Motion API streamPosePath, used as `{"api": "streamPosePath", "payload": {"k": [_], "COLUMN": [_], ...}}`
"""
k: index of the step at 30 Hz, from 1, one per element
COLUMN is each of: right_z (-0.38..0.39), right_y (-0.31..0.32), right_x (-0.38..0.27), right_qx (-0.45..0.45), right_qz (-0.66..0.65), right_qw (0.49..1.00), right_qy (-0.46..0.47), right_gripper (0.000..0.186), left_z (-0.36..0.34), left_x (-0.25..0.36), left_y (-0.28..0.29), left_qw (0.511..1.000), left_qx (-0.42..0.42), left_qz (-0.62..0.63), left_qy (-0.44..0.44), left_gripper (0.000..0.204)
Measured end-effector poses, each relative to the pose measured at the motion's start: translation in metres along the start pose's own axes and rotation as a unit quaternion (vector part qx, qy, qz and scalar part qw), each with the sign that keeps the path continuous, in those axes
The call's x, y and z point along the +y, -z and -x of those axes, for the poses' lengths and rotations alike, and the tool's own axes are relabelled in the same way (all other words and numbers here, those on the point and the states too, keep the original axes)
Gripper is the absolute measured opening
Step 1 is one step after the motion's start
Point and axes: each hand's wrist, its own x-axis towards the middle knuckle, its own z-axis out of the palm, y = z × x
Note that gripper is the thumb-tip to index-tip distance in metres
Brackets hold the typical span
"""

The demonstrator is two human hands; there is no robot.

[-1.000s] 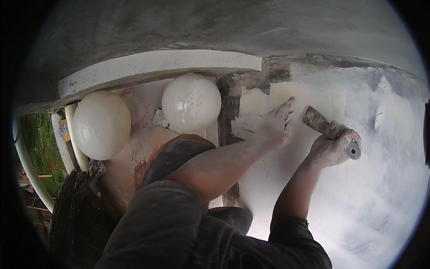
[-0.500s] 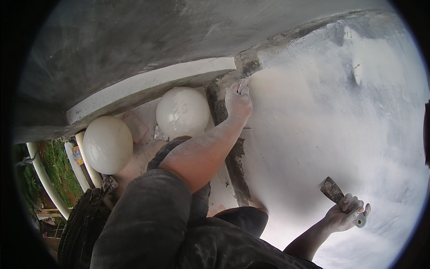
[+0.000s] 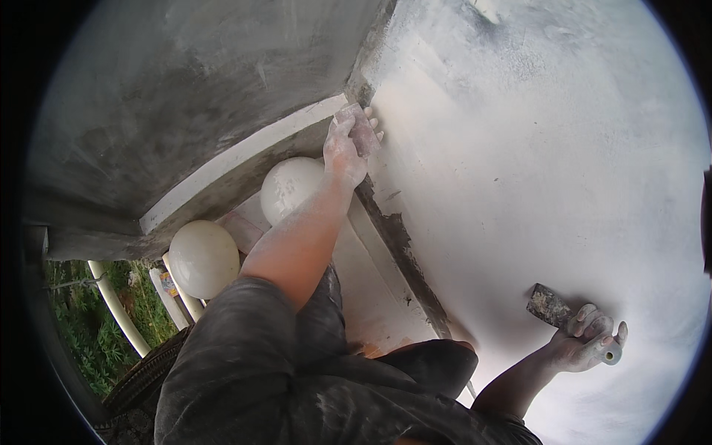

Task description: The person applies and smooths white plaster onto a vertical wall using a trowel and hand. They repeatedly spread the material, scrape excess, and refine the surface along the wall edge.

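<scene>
My left hand [image 3: 345,148], dusted white, is raised high and presses a small grey sanding pad [image 3: 362,127] against the left edge of the white plastered wall [image 3: 534,170], where it meets the grey concrete. My right hand [image 3: 586,340] hangs low at the right, away from the corner. It grips a putty knife [image 3: 552,308] by its handle, the dirty blade pointing up and left, close to the white wall. My dark sleeve and forearm fill the lower middle.
Two white globe lamps [image 3: 291,189] [image 3: 203,258] sit below a white ledge [image 3: 237,159] at the left. A grey unpainted strip [image 3: 397,241] runs down the wall corner. White railing bars [image 3: 119,308] and green plants [image 3: 85,337] lie far below left.
My left hand rose up along the wall corner with the pad. My right hand dropped from beside it to low right with the putty knife. The view tilted upward.
</scene>
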Motion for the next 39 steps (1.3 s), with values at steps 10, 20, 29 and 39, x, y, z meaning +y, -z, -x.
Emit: {"api": "streamPosePath", "payload": {"k": [10, 20, 29, 39], "right_z": [-0.010, -0.001, 0.004, -0.023], "right_y": [-0.007, -0.002, -0.009, -0.006], "right_x": [0.009, 0.026, 0.024, 0.025], "right_qx": [-0.032, -0.085, -0.127, -0.224], "right_qz": [0.062, -0.009, -0.055, -0.110], "right_qw": [0.990, 0.989, 0.985, 0.966], "right_qy": [0.124, 0.119, 0.105, 0.070], "right_gripper": [0.048, 0.035, 0.026, 0.017], "left_z": [0.054, 0.118, 0.128, 0.143], "left_x": [0.042, 0.038, 0.064, 0.096], "left_y": [-0.028, -0.063, -0.097, -0.084], "left_qw": [0.990, 0.978, 0.901, 0.912], "left_qx": [-0.095, -0.077, -0.088, -0.044], "left_qz": [-0.076, -0.157, -0.314, -0.299], "left_qy": [-0.078, -0.110, -0.285, -0.278], "left_gripper": [0.040, 0.039, 0.041, 0.031]}}
